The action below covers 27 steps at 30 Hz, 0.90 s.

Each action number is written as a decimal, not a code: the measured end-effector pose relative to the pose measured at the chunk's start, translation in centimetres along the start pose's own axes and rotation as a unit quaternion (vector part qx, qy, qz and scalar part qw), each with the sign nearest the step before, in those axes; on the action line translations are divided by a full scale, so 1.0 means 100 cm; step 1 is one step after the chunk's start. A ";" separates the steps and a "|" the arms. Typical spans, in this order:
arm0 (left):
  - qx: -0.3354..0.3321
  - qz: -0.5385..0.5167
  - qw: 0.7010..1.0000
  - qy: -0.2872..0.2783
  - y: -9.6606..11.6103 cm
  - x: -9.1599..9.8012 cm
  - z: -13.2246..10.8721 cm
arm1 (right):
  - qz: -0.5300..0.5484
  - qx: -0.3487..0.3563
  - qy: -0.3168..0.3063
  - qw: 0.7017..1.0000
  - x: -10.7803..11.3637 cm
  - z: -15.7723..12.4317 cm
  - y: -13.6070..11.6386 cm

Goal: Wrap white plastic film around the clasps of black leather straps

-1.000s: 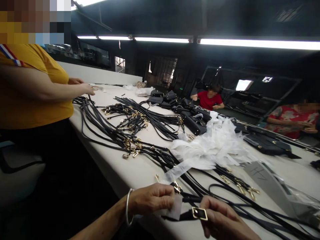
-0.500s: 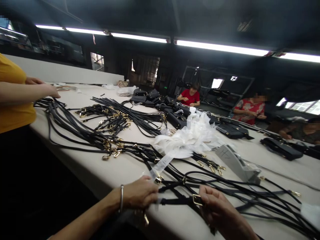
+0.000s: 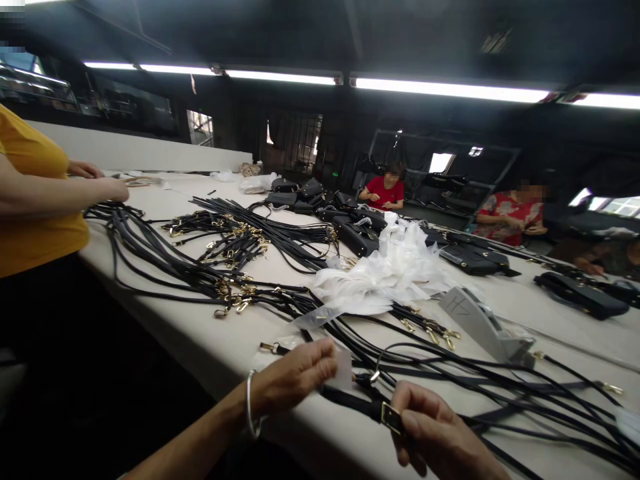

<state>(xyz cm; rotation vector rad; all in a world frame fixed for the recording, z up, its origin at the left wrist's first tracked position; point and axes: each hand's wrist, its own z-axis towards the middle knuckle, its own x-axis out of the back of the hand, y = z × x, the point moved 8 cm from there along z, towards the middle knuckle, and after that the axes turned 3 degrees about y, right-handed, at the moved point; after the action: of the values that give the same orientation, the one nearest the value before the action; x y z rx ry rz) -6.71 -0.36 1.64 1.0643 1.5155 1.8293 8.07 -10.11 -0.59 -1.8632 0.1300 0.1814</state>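
Observation:
My left hand (image 3: 295, 377), with a silver bangle on the wrist, pinches a small clear wrapper (image 3: 343, 368) at the end of a black leather strap (image 3: 350, 399). My right hand (image 3: 435, 437) grips the same strap at its gold rectangular buckle (image 3: 391, 417), near the table's front edge. Several more black straps with gold clasps (image 3: 480, 383) lie tangled just beyond both hands.
A long white table (image 3: 200, 333) carries piles of black straps (image 3: 200, 260), crumpled white wrapping (image 3: 380, 277), black bags (image 3: 355, 237) and a grey block (image 3: 475, 320). A person in a yellow shirt (image 3: 35, 213) works at the left. Other people sit at the far side.
The view shifted slightly. My left hand lifted and now pinches the clear wrapper at the strap's end; my right hand stays on the buckle, lower and closer to me.

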 end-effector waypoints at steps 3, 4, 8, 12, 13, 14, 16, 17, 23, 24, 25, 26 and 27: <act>0.036 -0.032 0.994 -0.093 -0.006 -0.040 -0.003 | -0.021 0.006 -0.011 1.000 0.001 -0.003 -0.002; 0.041 -0.035 0.994 -0.093 -0.009 -0.043 -0.003 | -0.028 0.007 -0.009 1.000 0.003 -0.004 -0.002; 0.000 0.050 0.999 -0.018 -0.006 -0.036 0.001 | -0.081 0.002 0.006 0.997 0.010 -0.006 0.003; -0.023 0.141 0.990 0.019 0.006 -0.039 0.003 | -0.162 0.007 -0.004 0.987 0.005 -0.002 0.004; -0.021 0.140 0.990 0.024 0.008 -0.040 0.003 | -0.174 0.013 -0.002 0.985 0.003 -0.001 0.002; -0.016 0.129 0.991 0.026 0.009 -0.041 0.003 | -0.182 0.019 0.002 0.983 0.003 0.000 0.001; -0.005 0.088 0.996 0.027 0.006 -0.040 0.002 | -0.181 0.022 0.009 0.983 0.002 0.001 0.000; -0.001 0.065 0.998 0.027 0.004 -0.039 0.002 | -0.172 0.020 0.005 0.985 0.001 0.001 0.001; 0.005 -0.027 0.999 0.024 -0.009 -0.030 -0.002 | -0.106 -0.042 -0.036 0.993 -0.003 0.003 0.027; 0.011 -0.036 0.999 0.021 -0.011 -0.031 -0.003 | -0.098 -0.059 -0.028 0.993 -0.001 0.004 0.032; 0.017 -0.044 0.999 0.019 -0.012 -0.031 -0.003 | -0.093 -0.071 -0.019 0.993 0.001 0.004 0.036; 0.021 -0.049 0.998 0.017 -0.013 -0.031 -0.003 | -0.090 -0.074 -0.015 0.993 0.002 0.005 0.037; 0.021 -0.054 0.998 0.017 -0.013 -0.030 -0.003 | -0.090 -0.067 -0.018 0.994 0.001 0.005 0.036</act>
<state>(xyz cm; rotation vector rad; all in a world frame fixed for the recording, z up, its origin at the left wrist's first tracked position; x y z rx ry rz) -5.44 -2.66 -0.33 0.9561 1.6044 1.7568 7.51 -10.70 -4.14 -1.9935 -0.0758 0.1003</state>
